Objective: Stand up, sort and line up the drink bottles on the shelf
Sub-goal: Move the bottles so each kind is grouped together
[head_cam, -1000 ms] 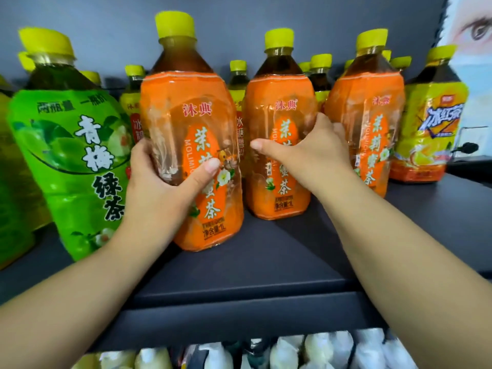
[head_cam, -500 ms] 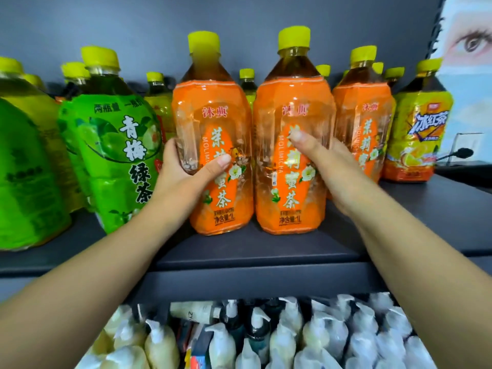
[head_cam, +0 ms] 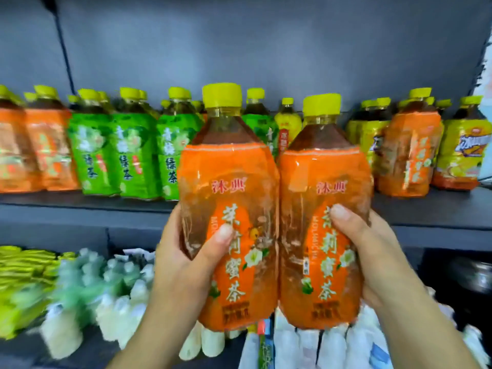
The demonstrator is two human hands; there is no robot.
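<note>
- The left hand (head_cam: 183, 265) is holding the left orange bottle (head_cam: 229, 209) in a full grip, thumb lying across the front label and fingers wrapping round the back.
- The right hand (head_cam: 378, 259) is holding the right orange bottle (head_cam: 323, 214) the same way, thumb pressing on the label.
- Both bottles are standing upright in the air in front of the shelf (head_cam: 80, 209), off its surface, their sides touching each other.
- Each one is wearing a yellow cap and an orange wrapper reading 沐典 in red, with 茉莉蜜茶 running down the front beside white flowers; the small print at the bottom is too blurred to read.
- Behind them on the shelf, green bottles (head_cam: 133, 155) are standing in a row just left of the held pair, their labels ending in 绿茶.
- Further left, more orange bottles (head_cam: 48, 153) are standing at the shelf's end.
- To the right, another orange bottle (head_cam: 410, 155) is standing between yellow bottles (head_cam: 463, 153), whose writing is blurred.
- The held pair is hiding part of the row directly behind it.
- Below, white pump bottles (head_cam: 111, 296) are crowding the lower shelf, with yellow-green packs (head_cam: 24, 286) to their left.
</note>
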